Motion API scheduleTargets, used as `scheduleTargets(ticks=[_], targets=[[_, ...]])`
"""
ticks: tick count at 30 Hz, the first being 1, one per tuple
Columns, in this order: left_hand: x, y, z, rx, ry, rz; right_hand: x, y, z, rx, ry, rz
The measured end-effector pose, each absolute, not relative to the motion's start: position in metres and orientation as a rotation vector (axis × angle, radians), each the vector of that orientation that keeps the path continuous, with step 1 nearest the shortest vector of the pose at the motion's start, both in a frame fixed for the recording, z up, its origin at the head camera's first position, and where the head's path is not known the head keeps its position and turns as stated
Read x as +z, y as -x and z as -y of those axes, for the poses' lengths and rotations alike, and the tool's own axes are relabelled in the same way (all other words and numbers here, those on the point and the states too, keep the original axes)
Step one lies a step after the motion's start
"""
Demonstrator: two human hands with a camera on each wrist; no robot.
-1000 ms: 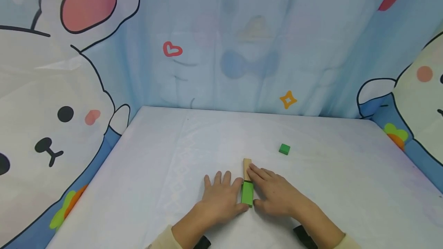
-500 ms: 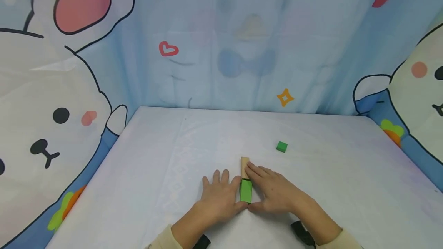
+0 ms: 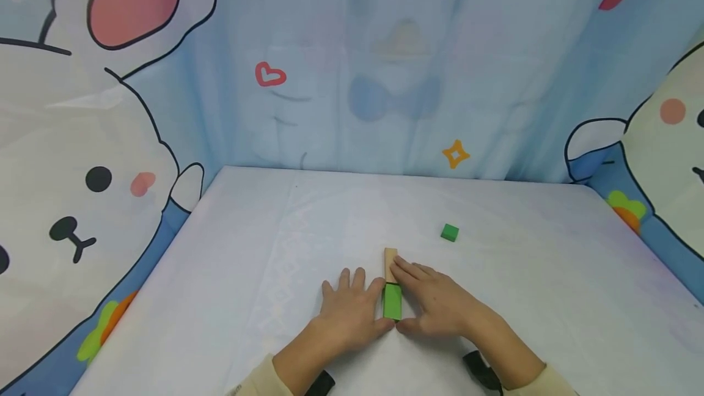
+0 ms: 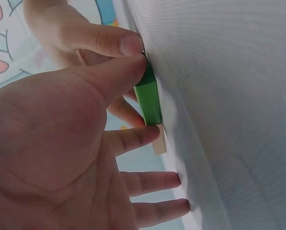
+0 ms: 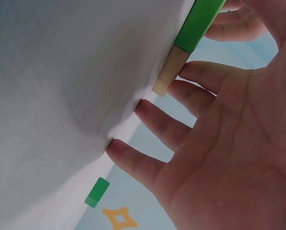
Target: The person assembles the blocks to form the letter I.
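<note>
A green block lies on the white cloth, with a natural wood block end to end beyond it. Along the green block's left side is my left hand, its fingers spread and straight; the index fingertip touches near the joint and the thumb is at the near end. My right hand lies on the other side, fingers extended. In the right wrist view its index and middle fingertips touch the wood block. Both thumb tips almost meet at the green block's near end, partly covering it in the left wrist view.
A small green block sits apart, farther back and to the right on the white-covered table. A blue curtain with cartoon animals stands behind the table and along both sides.
My right thumb has moved inward to the near end of the green block, close to the left thumb. The blocks stay in line, and the view has shifted slightly.
</note>
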State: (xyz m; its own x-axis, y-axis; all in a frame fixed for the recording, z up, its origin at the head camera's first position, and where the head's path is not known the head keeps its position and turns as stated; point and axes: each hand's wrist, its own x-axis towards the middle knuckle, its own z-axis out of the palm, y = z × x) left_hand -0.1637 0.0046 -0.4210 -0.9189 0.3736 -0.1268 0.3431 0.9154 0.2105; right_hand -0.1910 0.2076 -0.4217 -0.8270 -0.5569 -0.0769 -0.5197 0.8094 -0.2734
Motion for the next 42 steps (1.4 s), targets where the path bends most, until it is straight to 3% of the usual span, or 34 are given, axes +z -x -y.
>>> scheduleTargets(ticks=[42], targets=[[-0.4221, 0.1664, -0.0028, 0.241, -0.567, -2.952, -0.4172, 0.1912, -0.2045, -0.381, 0.777, -2.850]])
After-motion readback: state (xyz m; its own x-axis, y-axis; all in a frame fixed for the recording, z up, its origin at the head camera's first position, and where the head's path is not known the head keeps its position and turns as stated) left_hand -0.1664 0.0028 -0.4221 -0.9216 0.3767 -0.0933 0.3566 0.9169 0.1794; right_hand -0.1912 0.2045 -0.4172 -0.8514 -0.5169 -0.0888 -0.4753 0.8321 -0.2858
